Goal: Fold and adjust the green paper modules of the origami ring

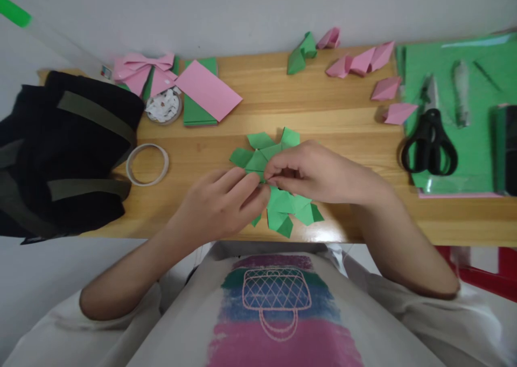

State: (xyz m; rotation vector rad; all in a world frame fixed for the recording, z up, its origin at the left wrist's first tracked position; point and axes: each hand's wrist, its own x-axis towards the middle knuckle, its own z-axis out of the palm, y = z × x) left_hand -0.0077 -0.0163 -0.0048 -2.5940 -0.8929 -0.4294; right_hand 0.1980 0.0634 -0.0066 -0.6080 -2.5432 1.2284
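Folded green paper pieces (281, 203) form a spiky, leaf-like shape near the table's front edge. My left hand (226, 200) is closed on its left side, fingers curled over the green paper. From the right, my right hand (309, 173) pinches the same paper near its middle, thumb and fingertips pressed together. The fingertips of both hands almost meet, and they hide the spot between them. Green points stick out above and below the hands.
On the wooden table (258, 97) are a tape ring (147, 165), a black bag (76, 140), a pink sheet (209, 89) on green paper, a pink bow (145, 70), folded pink pieces (361, 61), a folded green piece (301, 53) and black scissors (430, 140) on a green folder (476, 162).
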